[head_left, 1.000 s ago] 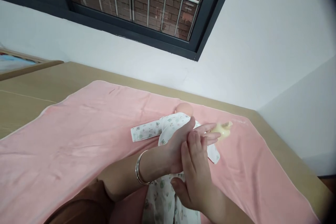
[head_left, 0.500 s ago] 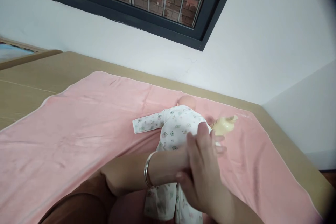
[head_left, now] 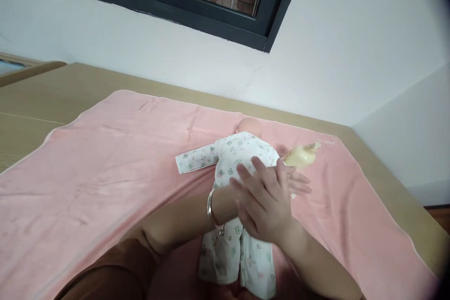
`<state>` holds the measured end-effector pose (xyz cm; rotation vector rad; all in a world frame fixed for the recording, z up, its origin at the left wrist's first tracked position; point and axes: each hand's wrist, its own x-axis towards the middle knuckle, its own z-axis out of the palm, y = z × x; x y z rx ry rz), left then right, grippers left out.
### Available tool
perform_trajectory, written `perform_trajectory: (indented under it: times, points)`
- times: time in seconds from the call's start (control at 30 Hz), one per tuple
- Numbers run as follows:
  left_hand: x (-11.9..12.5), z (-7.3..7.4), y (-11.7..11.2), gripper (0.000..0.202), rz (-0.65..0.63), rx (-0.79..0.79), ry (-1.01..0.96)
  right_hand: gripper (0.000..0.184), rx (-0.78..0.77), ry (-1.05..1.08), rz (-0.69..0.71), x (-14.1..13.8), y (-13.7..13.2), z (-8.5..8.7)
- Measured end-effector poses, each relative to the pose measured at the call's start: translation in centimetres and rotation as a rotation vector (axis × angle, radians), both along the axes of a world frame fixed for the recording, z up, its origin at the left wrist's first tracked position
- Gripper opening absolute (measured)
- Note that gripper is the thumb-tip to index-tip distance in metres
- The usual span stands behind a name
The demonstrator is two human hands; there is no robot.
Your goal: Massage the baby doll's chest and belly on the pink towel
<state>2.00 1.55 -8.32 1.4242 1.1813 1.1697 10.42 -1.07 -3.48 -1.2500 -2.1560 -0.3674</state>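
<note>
My right hand [head_left: 265,201] lies across the back of my left hand [head_left: 298,183], its fingers stretched out and slightly spread. A silver bangle circles my left wrist, and the left fingers reach out beyond the right hand, straight and a little blurred. Much of the left hand is hidden under the right. Below both hands, a baby doll [head_left: 230,168] in a white printed outfit lies stretched out, its bald head pointing away from me. Just past my left fingertips, a cream-coloured bottle [head_left: 300,155] lies on its side near the doll's shoulder.
A pink blanket [head_left: 140,150] with a pale edge is spread under the doll on a wooden surface [head_left: 87,79]. Behind stand a white wall [head_left: 211,70] and a dark-framed window [head_left: 211,18] with bars. A wooden rail [head_left: 35,71] shows at the far left.
My right hand has shifted slightly left and up over the left hand, its fingers spreading more. The view has tilted a little downward. The doll and bottle keep their places on the blanket.
</note>
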Motion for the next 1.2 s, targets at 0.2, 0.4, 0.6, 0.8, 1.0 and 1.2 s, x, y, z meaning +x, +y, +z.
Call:
perform_trajectory:
  times: [0.2, 0.4, 0.6, 0.8, 1.0, 1.2]
  points:
    - [2.4, -0.7, 12.4, 0.027, -0.053, 0.137, -0.153, 0.063, 0.112, 0.121, -0.050, 1.4, 7.0, -4.9]
    - [1.8, -0.6, 17.6, 0.026, 0.157, 0.017, -0.212, 0.053, -0.211, 0.135, -0.027, 2.2, 8.7, -5.6]
    - [2.0, -1.1, 16.3, 0.017, 0.122, 0.057, -0.130, 0.041, -0.313, 0.208, -0.043, 6.7, 10.5, -5.6]
    - [2.4, -1.5, 15.9, 0.014, 0.109, 0.116, -0.052, 0.060, -0.319, 0.135, -0.459, 5.7, 8.6, -6.8]
    - [2.0, -2.4, 16.0, 0.020, 0.121, 0.130, -0.044, 0.059, -0.312, -0.109, -0.250, 3.1, 7.0, -6.0]
    - [1.7, -2.4, 16.3, 0.021, 0.072, 0.162, 0.002, 0.050, -0.341, -0.091, 0.111, 7.2, 10.1, -5.2]
